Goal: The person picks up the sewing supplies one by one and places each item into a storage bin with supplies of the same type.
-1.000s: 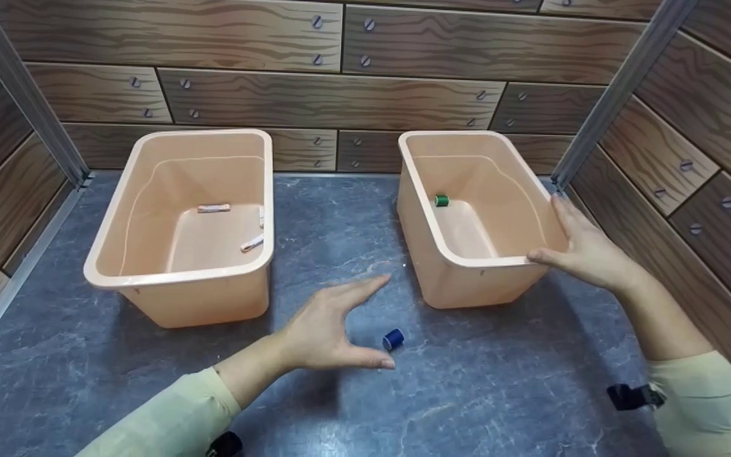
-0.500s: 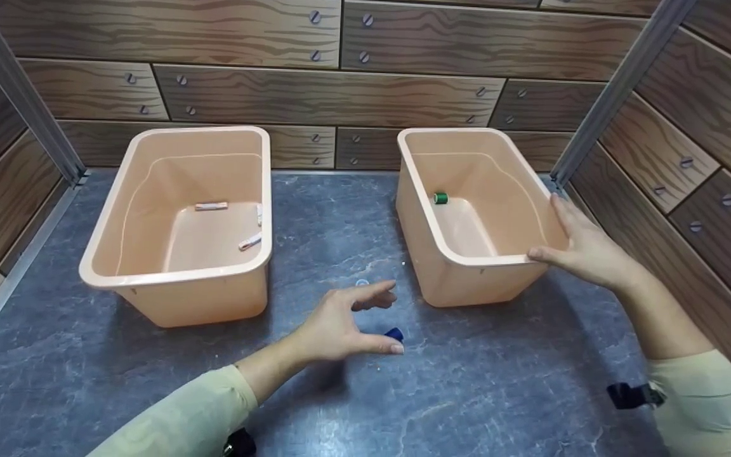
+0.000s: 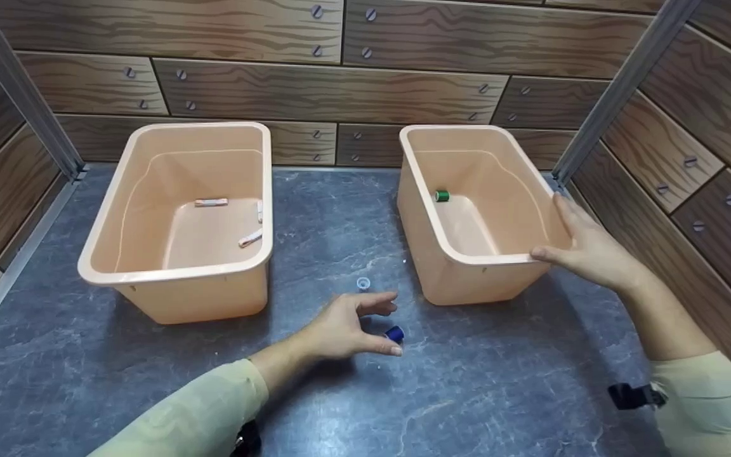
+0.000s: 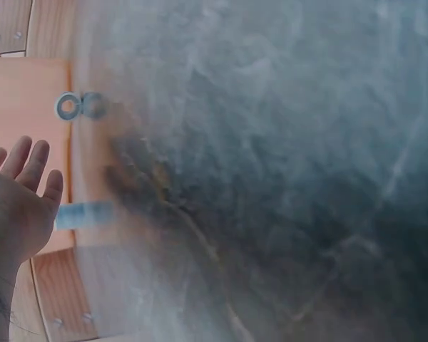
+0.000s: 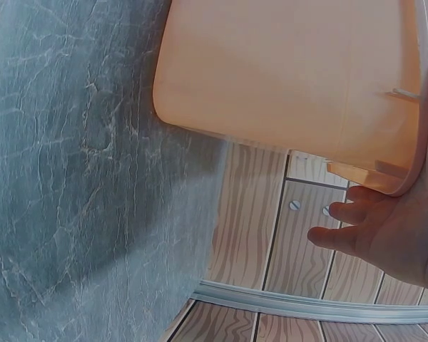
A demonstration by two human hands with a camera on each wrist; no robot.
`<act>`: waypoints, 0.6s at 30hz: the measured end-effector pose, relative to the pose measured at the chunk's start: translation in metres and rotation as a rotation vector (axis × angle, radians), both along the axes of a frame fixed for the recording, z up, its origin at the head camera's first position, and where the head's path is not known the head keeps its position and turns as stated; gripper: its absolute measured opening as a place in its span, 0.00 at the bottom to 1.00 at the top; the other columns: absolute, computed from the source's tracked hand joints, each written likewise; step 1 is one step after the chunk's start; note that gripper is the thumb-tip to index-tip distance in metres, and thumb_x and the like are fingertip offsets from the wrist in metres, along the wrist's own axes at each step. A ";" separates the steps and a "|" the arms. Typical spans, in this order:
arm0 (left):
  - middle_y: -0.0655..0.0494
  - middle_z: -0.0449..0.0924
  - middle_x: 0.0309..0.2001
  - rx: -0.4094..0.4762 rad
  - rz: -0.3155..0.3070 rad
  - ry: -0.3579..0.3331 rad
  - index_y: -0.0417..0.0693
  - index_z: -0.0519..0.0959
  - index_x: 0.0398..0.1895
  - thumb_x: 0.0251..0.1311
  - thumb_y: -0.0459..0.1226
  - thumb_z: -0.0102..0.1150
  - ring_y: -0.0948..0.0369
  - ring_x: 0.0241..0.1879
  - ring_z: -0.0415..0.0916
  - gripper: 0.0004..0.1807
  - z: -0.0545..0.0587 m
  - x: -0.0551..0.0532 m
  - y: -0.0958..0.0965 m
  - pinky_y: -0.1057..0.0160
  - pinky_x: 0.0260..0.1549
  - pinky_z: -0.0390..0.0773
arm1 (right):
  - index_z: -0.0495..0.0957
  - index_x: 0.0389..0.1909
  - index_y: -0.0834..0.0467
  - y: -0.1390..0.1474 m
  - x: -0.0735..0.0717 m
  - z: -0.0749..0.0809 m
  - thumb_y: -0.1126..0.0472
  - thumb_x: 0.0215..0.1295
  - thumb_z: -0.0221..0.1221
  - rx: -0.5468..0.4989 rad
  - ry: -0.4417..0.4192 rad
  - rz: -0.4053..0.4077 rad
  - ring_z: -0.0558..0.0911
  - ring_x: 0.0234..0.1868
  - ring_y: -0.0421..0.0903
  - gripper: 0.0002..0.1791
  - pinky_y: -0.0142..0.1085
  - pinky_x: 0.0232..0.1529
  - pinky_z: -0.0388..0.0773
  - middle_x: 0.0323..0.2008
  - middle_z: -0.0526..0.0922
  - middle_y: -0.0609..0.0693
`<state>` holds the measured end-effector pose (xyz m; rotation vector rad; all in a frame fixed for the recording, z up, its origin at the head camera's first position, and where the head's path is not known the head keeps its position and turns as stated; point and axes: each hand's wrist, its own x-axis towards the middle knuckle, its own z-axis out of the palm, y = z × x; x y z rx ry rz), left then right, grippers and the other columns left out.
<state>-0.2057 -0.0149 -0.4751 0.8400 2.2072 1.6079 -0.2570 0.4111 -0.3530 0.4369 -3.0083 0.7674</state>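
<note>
A blue spool of thread [image 3: 395, 334] lies on the table. My left hand [image 3: 346, 327] reaches over it with thumb and fingers apart; the thumb is right beside the spool and overlaps its lower edge, while the fingertips are beyond it. Past those fingers lies a small clear ring-like piece [image 3: 363, 284]. My right hand [image 3: 594, 254] rests on the near right corner of the right peach bin [image 3: 429, 266], thumb on the front rim and fingers along the outer side. In the right wrist view the fingers [image 5: 335, 239] look straight. A green spool of thread [image 3: 442, 196] sits inside that bin.
On the left stands a second peach bin [image 3: 175, 277] holding several small, slim, pale pieces [image 3: 211, 202]. Wood-patterned walls [image 3: 327, 89] with metal corner posts [image 3: 619, 95] enclose the marbled grey table [image 3: 499, 393] at the back and sides.
My left hand has moved right toward the blue spool, and its thumb and fingers have come closer together. The clear ring-like piece has come into view. My right hand stays on the bin.
</note>
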 end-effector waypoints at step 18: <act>0.47 0.88 0.55 0.016 0.000 -0.027 0.34 0.80 0.65 0.50 0.37 0.86 0.56 0.58 0.84 0.38 -0.021 -0.005 0.008 0.61 0.67 0.74 | 0.40 0.83 0.73 0.001 0.000 -0.002 0.48 0.64 0.73 0.004 0.031 0.001 0.46 0.80 0.78 0.64 0.72 0.76 0.45 0.80 0.43 0.80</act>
